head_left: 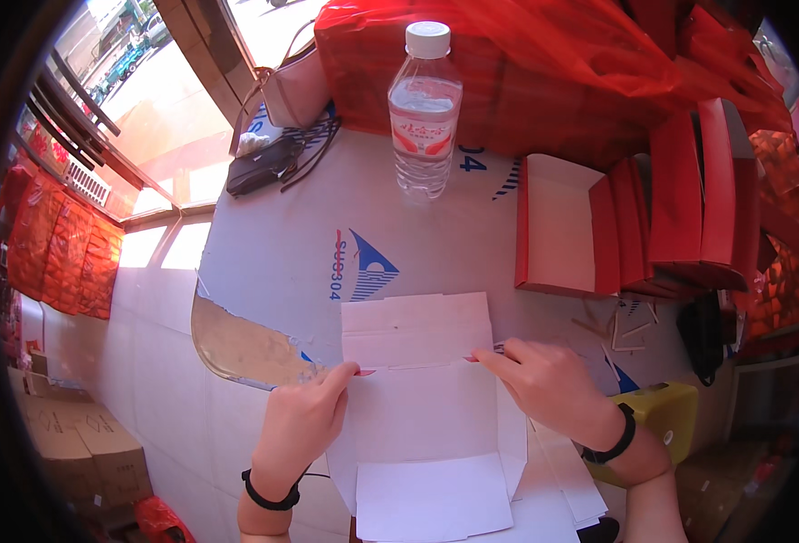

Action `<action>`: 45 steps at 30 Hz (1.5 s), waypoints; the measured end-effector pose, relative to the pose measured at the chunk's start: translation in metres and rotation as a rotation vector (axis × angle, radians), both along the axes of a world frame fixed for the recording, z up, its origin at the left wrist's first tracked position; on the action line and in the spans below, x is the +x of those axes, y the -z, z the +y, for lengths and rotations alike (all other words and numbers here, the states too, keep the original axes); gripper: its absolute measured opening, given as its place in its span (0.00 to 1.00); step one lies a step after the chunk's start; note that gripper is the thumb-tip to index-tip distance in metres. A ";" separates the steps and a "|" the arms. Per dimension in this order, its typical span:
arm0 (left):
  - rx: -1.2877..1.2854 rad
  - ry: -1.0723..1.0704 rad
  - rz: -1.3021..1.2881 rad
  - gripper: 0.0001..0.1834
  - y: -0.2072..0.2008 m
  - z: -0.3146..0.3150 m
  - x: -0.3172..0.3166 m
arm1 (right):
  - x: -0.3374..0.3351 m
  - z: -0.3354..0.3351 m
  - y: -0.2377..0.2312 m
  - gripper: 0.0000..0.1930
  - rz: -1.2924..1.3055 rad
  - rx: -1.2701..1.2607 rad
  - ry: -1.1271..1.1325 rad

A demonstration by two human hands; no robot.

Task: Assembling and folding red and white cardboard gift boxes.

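A partly folded cardboard box (426, 407) lies in front of me, its white inside facing up. One wide flap extends away from me, another toward me. My left hand (301, 418) pinches the box's far left corner, where a bit of red shows at the fingertips. At the far right corner, my right hand (553, 385) grips the card the same way, thumb and fingers together. Under the box's right side lie more flat white card sheets (562, 480).
Several folded red boxes (567, 226) stand at the right. A water bottle (425, 113) is upright at the back, before a red plastic covering (508, 81). A black pouch (263, 167) and pink handbag (295, 88) sit back left. A yellow container (666, 416) is beside my right wrist.
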State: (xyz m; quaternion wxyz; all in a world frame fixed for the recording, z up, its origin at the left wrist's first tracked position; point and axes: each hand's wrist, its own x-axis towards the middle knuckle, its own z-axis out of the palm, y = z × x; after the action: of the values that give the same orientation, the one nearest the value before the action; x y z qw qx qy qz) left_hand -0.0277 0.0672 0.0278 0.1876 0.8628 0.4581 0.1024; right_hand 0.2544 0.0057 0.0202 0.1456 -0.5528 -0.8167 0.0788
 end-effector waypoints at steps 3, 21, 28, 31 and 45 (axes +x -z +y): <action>-0.028 0.008 0.062 0.11 -0.002 0.001 0.003 | -0.003 0.005 -0.003 0.15 -0.069 -0.023 -0.027; -0.020 -0.007 0.270 0.08 -0.002 0.000 0.016 | -0.016 0.007 -0.007 0.18 -0.377 0.024 -0.107; -0.003 -0.041 0.276 0.08 0.002 -0.005 0.015 | -0.011 0.007 -0.001 0.17 -0.260 0.045 -0.085; 0.060 -0.096 0.053 0.10 0.009 -0.005 0.004 | 0.001 0.003 0.004 0.18 -0.142 0.018 0.009; -0.082 -0.126 -0.345 0.32 0.044 -0.079 -0.096 | 0.053 -0.089 0.007 0.27 0.245 -0.141 0.084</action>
State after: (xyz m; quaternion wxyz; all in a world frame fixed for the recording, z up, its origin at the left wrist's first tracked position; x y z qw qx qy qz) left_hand -0.1239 -0.0114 -0.0159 0.2914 0.7937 0.4761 0.2417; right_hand 0.3077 -0.0834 0.0134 0.2080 -0.5816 -0.7615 0.1967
